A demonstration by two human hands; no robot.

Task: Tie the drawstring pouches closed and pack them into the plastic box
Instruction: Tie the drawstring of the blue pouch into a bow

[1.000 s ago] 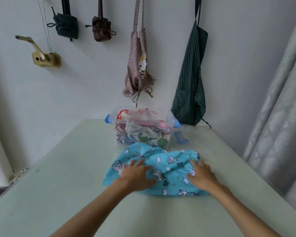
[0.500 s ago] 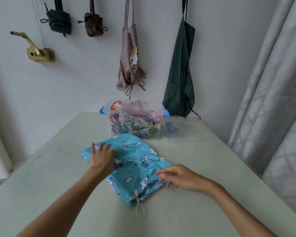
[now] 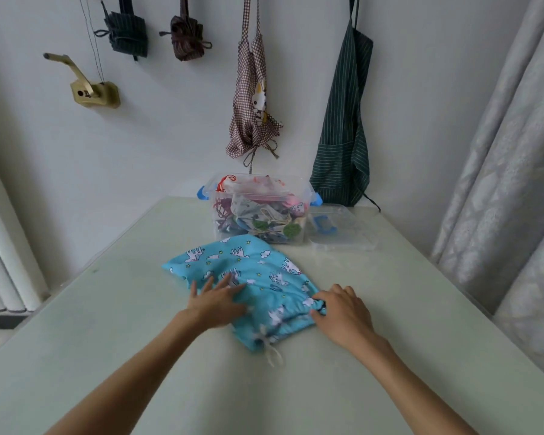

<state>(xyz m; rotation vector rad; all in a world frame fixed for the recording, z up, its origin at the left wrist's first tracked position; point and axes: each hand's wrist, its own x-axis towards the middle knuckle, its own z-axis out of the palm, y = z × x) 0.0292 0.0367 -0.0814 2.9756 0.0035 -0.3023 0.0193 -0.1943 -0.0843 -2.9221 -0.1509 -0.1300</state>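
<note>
**Pouch lies flat, mouth toward the person, cord between the two hands**

The pouch (image 3: 252, 277) is a blue one with a white animal print. It lies flat on the counter (image 3: 107, 324), just in front of the box (image 3: 261, 211), and its far edge comes close to the front wall of the box. Its long axis runs slanted, from far left to near right. The gathered mouth is the near end, turned toward the person, and the white cord (image 3: 272, 353) comes out at the near corner and lies loose on the counter.

The left hand (image 3: 217, 304) rests on the left part of the pouch with the fingers straight and spread; it presses the cloth and grips nothing. The right hand (image 3: 343, 312) is at the right end of the mouth, and its fingertips seem to pinch the gathered hem there.

The cord lies between the two hands, nearer to the person than both. It looks a little nearer to the right hand, but that hand is occupied with the hem. I judge that the next move must bring a hand back toward the body to take the cord while the other hand holds the cloth.

The box already holds several pouches, and its lid (image 3: 343, 233) lies beside it on the right.
</note>
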